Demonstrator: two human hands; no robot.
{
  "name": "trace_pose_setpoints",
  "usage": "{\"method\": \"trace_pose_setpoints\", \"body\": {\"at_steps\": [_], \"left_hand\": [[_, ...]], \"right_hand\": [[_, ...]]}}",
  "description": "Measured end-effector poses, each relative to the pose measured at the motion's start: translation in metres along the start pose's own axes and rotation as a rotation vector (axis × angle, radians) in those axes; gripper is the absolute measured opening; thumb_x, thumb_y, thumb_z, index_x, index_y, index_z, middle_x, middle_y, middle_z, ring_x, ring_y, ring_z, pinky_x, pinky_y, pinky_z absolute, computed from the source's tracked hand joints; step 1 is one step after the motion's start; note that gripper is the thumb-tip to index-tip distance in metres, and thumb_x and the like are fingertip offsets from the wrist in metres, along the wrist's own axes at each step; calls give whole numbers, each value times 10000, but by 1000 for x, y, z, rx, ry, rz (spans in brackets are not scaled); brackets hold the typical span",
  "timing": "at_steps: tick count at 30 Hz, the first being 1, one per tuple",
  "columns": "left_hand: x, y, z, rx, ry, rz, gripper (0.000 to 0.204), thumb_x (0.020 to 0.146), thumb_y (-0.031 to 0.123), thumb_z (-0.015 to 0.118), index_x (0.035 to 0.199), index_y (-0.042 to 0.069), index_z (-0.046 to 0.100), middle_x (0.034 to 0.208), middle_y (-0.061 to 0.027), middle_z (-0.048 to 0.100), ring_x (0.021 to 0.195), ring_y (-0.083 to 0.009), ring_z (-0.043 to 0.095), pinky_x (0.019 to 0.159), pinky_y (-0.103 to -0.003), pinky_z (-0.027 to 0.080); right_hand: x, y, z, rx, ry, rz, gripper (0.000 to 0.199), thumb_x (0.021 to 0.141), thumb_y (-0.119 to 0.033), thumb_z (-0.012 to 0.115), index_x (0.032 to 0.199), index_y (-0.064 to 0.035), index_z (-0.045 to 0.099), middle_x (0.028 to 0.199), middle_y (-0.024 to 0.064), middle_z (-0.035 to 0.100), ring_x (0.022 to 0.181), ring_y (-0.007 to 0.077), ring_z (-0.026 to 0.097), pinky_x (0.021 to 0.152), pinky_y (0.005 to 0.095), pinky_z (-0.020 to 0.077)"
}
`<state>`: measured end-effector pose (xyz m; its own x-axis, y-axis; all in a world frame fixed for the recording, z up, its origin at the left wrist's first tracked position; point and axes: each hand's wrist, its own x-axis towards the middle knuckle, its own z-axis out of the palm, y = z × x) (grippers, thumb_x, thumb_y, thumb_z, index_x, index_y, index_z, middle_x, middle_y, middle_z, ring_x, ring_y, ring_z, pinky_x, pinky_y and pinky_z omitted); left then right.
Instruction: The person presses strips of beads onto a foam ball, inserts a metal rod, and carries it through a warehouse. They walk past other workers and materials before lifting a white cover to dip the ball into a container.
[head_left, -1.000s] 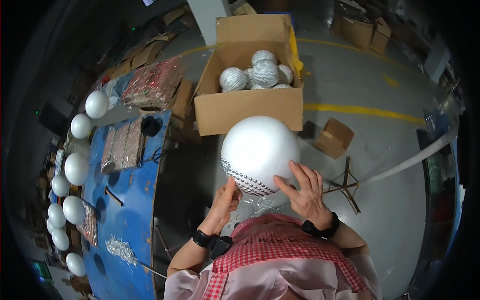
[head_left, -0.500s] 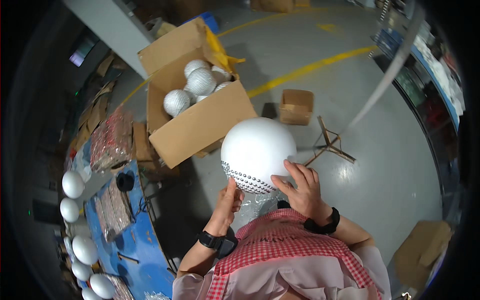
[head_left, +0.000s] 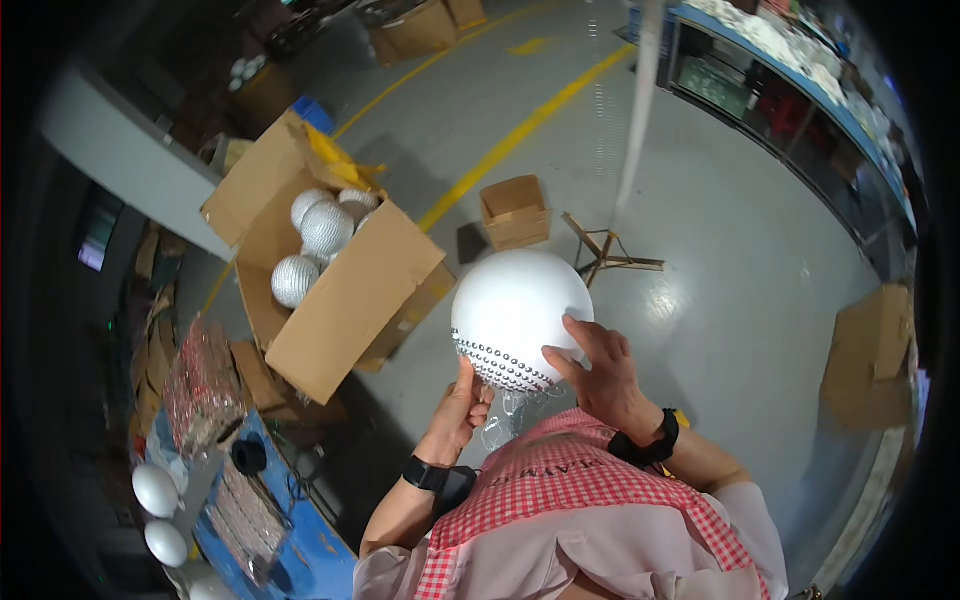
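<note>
A large white ball (head_left: 520, 300) is in front of my chest. Several rows of small silver beads (head_left: 505, 368) curve around its lower part. My left hand (head_left: 460, 412) is closed at the ball's lower left, with the thumb against the beaded edge and the other fingers curled in below. On the ball's right side, my right hand (head_left: 603, 372) is open, its spread thumb and fingers touching the smooth white surface. Thin shiny strands (head_left: 513, 408) dangle under the ball, between it and my red checked apron (head_left: 560, 470). The ball's underside is hidden.
A large open carton (head_left: 355, 305) with several silver textured balls (head_left: 327, 228) stands ahead left. Beyond the white ball are a small carton (head_left: 515, 212) and a metal-legged stand (head_left: 605, 255). A blue table (head_left: 310, 535) with bagged goods (head_left: 245, 525) is at left; another carton (head_left: 865, 360) is at right.
The view has turned, so the cartons, stand and blue table appear shifted and tilted. My hands stay on the white ball in nearly the same places; the right fingers look slightly more spread.
</note>
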<state>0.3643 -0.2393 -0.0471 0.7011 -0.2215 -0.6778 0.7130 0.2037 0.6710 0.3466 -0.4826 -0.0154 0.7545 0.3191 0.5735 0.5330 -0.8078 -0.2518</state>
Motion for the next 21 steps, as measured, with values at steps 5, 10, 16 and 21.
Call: {"method": "trace_pose_setpoints", "body": {"at_steps": [5,10,16,21], "left_hand": [[27,3,66,300,-68,22,563,862,673,376,849,128,515,639,39,459,461,-31,279,401,-177,211],[54,10,149,300,-165,-36,554,875,664,354,880,136,522,646,39,458,460,-28,284,398,-173,200],[99,16,283,415,-235,-30,555,869,667,369,885,134,523,634,26,461,433,-28,254,379,-177,170],[127,18,365,509,-220,-63,550,867,666,380,872,134,517,624,22,458,425,-27,255,372,-180,171]], "right_hand": [[-33,57,-35,38,87,-3,332,735,-66,628,1056,-142,593,1295,92,500,1087,245,529,846,372,413],[-57,107,-79,-38,204,76,311,730,-57,632,1032,-118,593,1286,83,513,1094,234,530,881,367,406],[-90,199,-142,-130,273,90,366,696,-57,637,1051,-134,597,1260,23,531,1095,200,525,901,349,394],[-111,264,-174,-168,265,169,365,695,-66,637,1054,-126,604,1224,0,550,1103,181,512,925,343,378]]}}
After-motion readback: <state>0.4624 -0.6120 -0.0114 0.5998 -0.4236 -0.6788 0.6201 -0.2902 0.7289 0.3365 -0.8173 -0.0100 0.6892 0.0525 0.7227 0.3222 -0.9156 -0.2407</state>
